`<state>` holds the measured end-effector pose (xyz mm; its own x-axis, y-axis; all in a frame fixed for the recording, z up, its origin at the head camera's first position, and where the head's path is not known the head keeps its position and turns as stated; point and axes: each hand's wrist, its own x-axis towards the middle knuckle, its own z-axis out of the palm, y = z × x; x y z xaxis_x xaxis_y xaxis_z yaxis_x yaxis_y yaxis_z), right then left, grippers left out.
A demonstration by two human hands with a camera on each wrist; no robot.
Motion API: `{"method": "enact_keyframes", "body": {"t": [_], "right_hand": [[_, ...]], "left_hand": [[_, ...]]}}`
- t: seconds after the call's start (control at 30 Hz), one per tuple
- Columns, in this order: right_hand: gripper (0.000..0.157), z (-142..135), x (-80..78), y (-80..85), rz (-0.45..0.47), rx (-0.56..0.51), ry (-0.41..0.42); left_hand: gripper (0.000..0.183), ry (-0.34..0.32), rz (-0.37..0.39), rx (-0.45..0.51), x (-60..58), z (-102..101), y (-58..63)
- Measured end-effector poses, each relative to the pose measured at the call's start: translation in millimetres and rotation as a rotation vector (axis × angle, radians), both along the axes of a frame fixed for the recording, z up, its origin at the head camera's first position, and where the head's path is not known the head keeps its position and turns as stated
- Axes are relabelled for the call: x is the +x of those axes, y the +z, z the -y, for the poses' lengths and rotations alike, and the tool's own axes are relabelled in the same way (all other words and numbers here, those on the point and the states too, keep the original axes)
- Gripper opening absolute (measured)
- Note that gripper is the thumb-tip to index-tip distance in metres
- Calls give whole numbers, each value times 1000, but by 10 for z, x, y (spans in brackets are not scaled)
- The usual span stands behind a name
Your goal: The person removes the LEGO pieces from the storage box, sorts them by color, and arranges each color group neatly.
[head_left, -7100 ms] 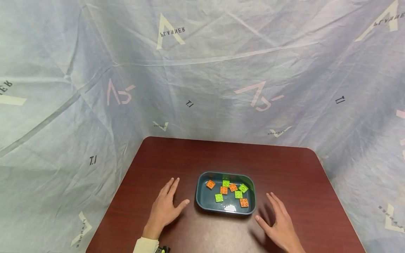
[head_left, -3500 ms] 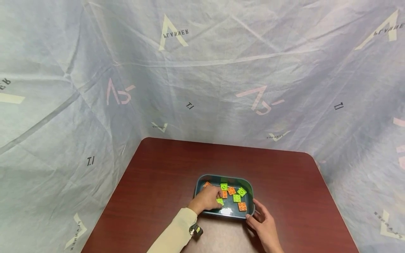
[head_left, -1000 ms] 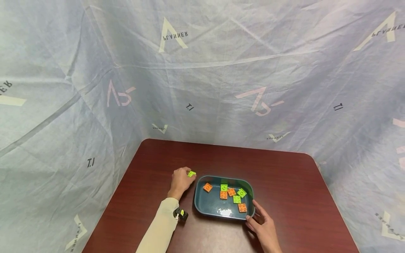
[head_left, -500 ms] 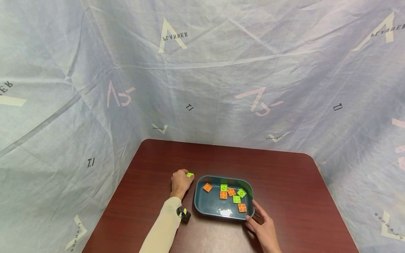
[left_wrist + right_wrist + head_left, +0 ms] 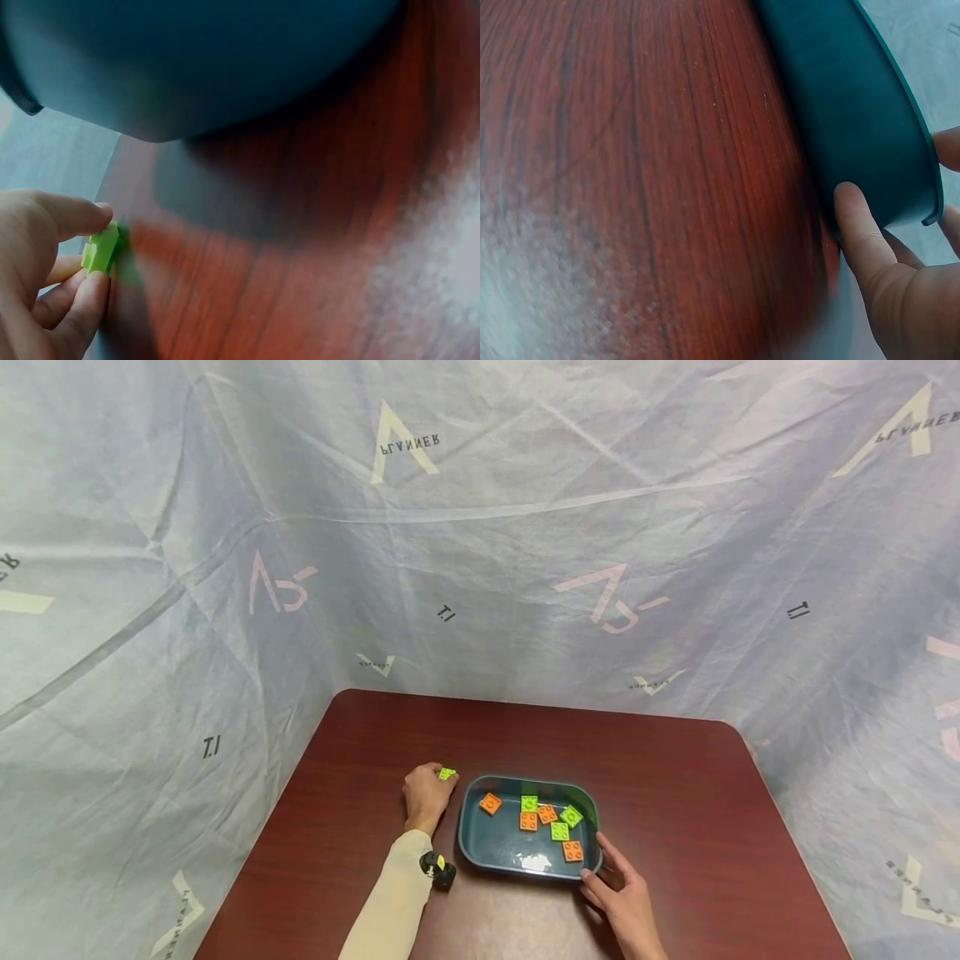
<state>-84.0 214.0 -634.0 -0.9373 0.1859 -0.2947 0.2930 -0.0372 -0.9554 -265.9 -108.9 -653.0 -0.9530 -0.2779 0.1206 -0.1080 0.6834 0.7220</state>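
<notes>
My left hand (image 5: 427, 795) is on the left of the dark teal tray (image 5: 491, 845), pinching a lime-green toy brick (image 5: 447, 773) between thumb and fingers. Seen from the left wrist, the green brick (image 5: 102, 249) is close over the table, its studs turned toward the palm. My right hand (image 5: 626, 897) grips the tray's near right corner. In the right wrist view its thumb presses the wall of the tray (image 5: 847, 97), while the other fingers are partly hidden round the corner. Several orange bricks (image 5: 491, 803) and green bricks (image 5: 559, 832) lie loose inside.
The tray stands on a reddish-brown wooden table (image 5: 697, 793). Grey-white printed sheeting (image 5: 487, 527) hangs behind the table and along both sides. A black device (image 5: 438, 870) is strapped to the left wrist, over a cream sleeve (image 5: 393, 893).
Both hands were first spread beside the tray. The left reached in, took a green brick and carried it out to the left; the right took hold of the tray's corner. Lately little has moved.
</notes>
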Motion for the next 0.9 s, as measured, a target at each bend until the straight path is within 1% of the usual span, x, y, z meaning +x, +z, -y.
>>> {"method": "enact_keyframes", "body": {"t": [0.47,0.73,0.9], "right_hand": [[73,-5,9,-12,-11,-3,3],[73,-6,0,-29,-18,-12,-2],[74,-9,8,-19,-15,-3,1]], "left_hand": [[40,36,-6,28,29,-24,14],[45,27,3,69,37,-4,20],[48,26,11,78,53,16,69]]}}
